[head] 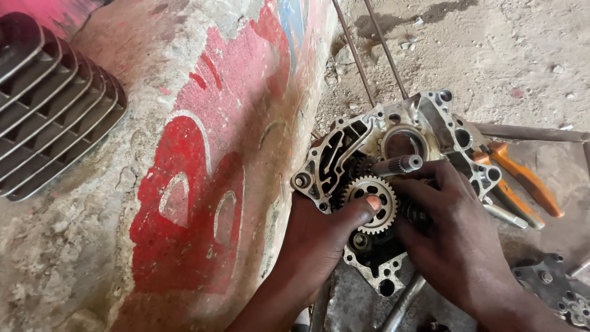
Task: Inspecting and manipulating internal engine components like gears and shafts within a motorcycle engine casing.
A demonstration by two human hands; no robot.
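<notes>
— Ground? 
— Dusty concrete floor (491,49), gritty, small stones scattered, daylight on it.
— Left side? 
— Rough slab (203,154) with worn red paint, cracked grey patches. Thin metal rods (369,55) lie across the dirt.

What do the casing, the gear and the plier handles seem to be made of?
Casing: probably cast aluminium, dull silver-grey, rough and grimy. Gear, under the left hand: likely steel, with bright worn teeth and drilled holes. Plier handles: orange, smooth, probably plastic or rubber sleeves. The right hand rests on the casing.
</notes>
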